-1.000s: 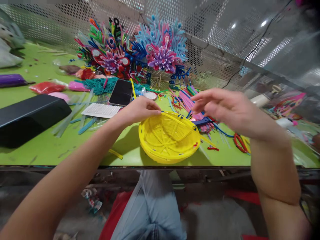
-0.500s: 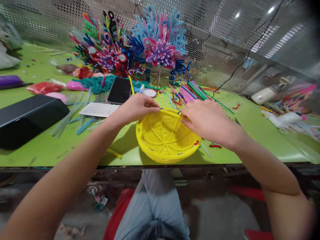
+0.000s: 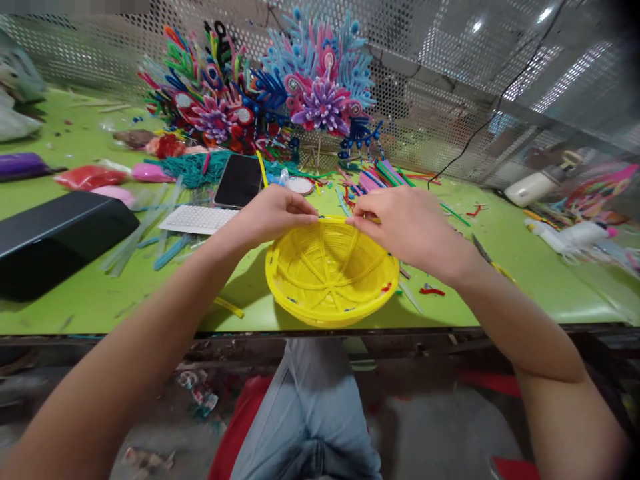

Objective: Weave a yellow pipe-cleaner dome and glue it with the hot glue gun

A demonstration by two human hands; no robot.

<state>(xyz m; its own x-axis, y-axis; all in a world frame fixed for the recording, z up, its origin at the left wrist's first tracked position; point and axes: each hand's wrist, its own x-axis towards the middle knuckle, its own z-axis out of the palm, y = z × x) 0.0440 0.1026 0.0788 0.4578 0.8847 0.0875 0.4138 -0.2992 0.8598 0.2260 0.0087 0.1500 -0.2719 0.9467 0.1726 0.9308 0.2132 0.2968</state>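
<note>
A yellow basket-like bowl (image 3: 330, 300), with ribs meeting at its centre, rests on the green table near the front edge. Small blue and red bits show along its rim. My left hand (image 3: 275, 213) pinches the far rim, thumb and fingers closed together. Just to the right, my right hand (image 3: 400, 227) grips the same far rim between thumb and curled fingers. The fingertips of both hands are a short way apart. Whatever thin strip may lie under the fingers is too small to make out.
Pipe-cleaner flower headpieces (image 3: 325, 100) stand at the back before a perforated metal screen. A phone (image 3: 240, 180), a pearl sheet (image 3: 197, 219) and a black box (image 3: 60, 240) lie left. Scissors (image 3: 483, 249), a glue gun (image 3: 570, 235) and a white bottle (image 3: 533, 187) lie right.
My right hand has slid left along the far rim, closer to my left hand. The yellow bowl has turned and shifted slightly left. My left hand has barely moved.
</note>
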